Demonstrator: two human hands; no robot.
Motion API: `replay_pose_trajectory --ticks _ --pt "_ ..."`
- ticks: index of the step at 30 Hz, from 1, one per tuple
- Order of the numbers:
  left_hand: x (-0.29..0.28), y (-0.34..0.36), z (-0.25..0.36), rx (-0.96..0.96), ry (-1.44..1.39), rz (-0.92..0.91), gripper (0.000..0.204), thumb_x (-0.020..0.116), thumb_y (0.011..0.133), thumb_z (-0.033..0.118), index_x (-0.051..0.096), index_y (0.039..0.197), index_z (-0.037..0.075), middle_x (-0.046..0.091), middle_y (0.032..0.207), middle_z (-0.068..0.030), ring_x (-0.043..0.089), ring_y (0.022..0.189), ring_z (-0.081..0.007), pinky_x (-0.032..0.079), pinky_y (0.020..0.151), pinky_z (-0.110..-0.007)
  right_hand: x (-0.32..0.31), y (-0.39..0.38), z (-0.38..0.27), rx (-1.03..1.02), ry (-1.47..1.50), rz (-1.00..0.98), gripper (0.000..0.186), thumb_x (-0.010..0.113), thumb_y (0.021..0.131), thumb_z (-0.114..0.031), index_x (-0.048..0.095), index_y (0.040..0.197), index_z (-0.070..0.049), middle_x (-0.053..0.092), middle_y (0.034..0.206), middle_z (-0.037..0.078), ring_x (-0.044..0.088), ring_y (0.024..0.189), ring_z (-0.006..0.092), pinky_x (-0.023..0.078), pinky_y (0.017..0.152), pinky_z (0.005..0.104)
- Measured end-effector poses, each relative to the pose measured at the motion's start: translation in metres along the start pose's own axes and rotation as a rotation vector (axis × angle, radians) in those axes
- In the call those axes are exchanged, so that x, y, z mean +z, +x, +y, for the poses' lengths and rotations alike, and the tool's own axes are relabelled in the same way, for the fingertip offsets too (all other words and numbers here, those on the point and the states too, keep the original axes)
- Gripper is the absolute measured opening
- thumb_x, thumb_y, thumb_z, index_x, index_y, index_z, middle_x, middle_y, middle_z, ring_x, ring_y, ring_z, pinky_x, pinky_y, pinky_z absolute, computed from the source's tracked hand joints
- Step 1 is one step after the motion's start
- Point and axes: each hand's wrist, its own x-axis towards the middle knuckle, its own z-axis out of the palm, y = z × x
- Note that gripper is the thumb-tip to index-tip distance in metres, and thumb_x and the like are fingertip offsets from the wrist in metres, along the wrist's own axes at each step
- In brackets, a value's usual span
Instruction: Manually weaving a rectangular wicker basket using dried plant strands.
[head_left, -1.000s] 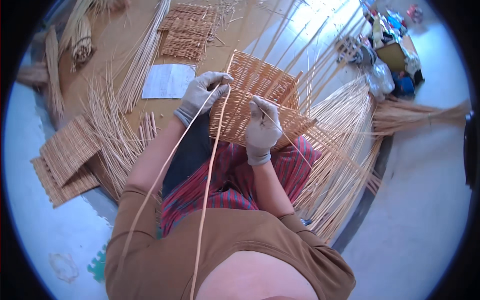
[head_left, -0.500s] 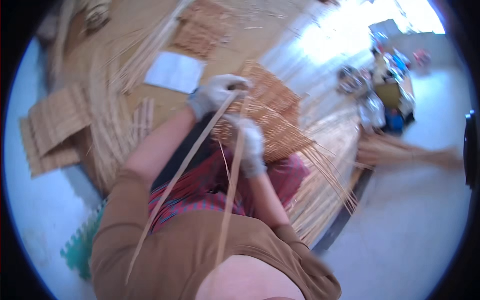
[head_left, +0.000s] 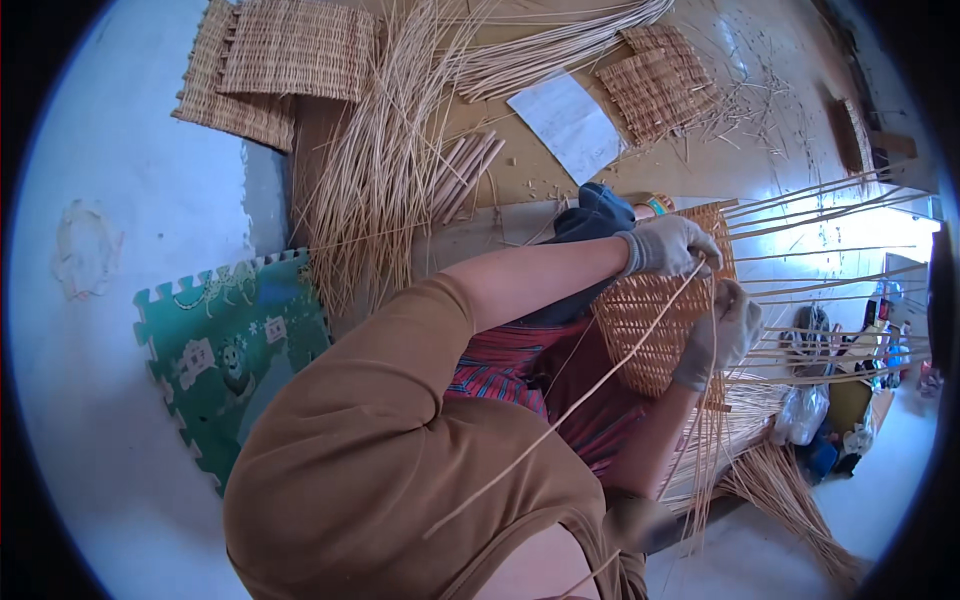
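In the head view a partly woven wicker basket (head_left: 645, 345) rests on my lap, with long upright stakes sticking out to the right. My left hand (head_left: 672, 245), in a pale knit glove, pinches a thin wicker strand (head_left: 627, 360) at the basket's upper part; the strand trails down across my body. Below it my right hand (head_left: 720, 335), gloved alike, is curled at the basket's right side, among stakes and hanging strands, its fingertips partly hidden. I cannot make out exactly what it grips.
Loose reeds (head_left: 365, 190), short sticks (head_left: 465, 175), woven panels (head_left: 300, 50), more panels (head_left: 655, 85) and a white paper (head_left: 565, 125) lie around me. A green foam mat (head_left: 225, 370) is at left, assorted bags (head_left: 805, 415) at right, more reed bundles (head_left: 770, 485) at lower right.
The view has swung sharply, so the surroundings appear rotated and my hands sit further right. My left hand still pinches a strand at the basket; my right hand remains beside it.
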Motion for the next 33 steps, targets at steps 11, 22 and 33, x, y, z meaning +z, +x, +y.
replay_pose_trajectory --ticks 11,22,33 --pt "-0.005 -0.008 0.015 -0.007 0.041 0.022 0.039 0.087 0.087 0.014 0.076 0.125 0.013 0.072 0.093 0.0005 0.066 0.084 -0.0119 0.055 0.078 -0.029 0.007 -0.043 -0.017 0.094 0.041 -0.114 0.036 0.062 0.101 -0.023 0.070 0.135 -0.015 0.068 0.104 0.017 0.063 0.100 0.0363 0.050 0.090 0.0511" --pt "-0.156 -0.249 -0.092 -0.509 0.558 0.536 0.034 0.068 0.098 0.030 0.072 0.121 0.005 0.076 0.114 -0.0180 0.072 0.107 -0.0339 0.055 0.094 -0.042 0.041 -0.139 0.002 0.050 0.125 -0.095 0.074 0.070 0.093 -0.005 0.041 0.161 -0.005 0.061 0.131 0.024 0.055 0.121 0.0346 0.051 0.098 0.0437" --pt "-0.248 -0.338 -0.227 -1.194 0.815 0.653 0.073 0.076 0.088 0.036 0.050 0.156 0.026 0.037 0.167 -0.0201 0.056 0.137 -0.0449 0.050 0.112 -0.049 0.050 -0.144 0.015 0.106 0.273 -0.115 0.062 0.070 0.091 -0.003 0.054 0.150 -0.007 0.067 0.112 0.017 0.052 0.126 0.0371 0.047 0.103 0.0464"
